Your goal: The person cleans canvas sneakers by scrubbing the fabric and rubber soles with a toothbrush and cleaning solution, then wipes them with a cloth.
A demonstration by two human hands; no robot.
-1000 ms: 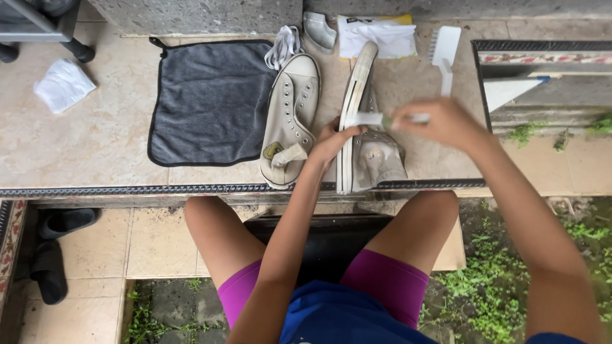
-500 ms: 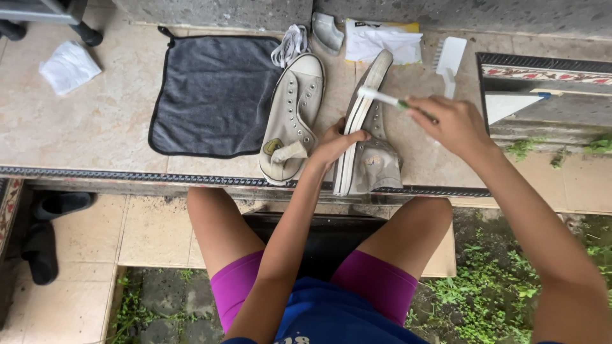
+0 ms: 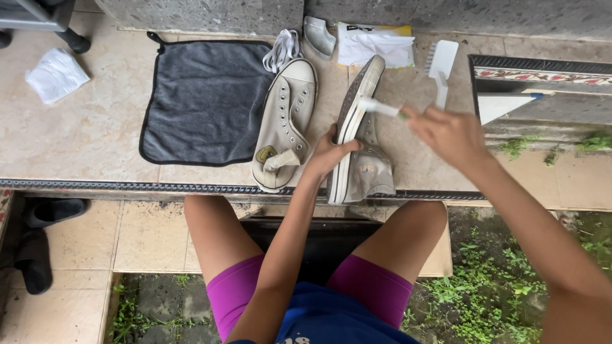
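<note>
Left hand [image 3: 328, 155] clamped on high-top canvas sneaker [image 3: 357, 143], fingers wrapped over sole edge, shoe tipped on side at frame centre, toe toward 12 o'clock. Right hand [image 3: 449, 134] at 2 o'clock of shoe, fingers closed round toothbrush [image 3: 379, 107]; white brush head touching sole rim. Second sneaker [image 3: 285, 124] lies flat just beside, at 9 o'clock, laces out. Dark grey cloth [image 3: 204, 102] further toward 9 o'clock. White scrub brush [image 3: 441, 67] at 1 o'clock. Loose laces [image 3: 282, 50] at 11 o'clock. All on tiled ledge [image 3: 89, 140].
</note>
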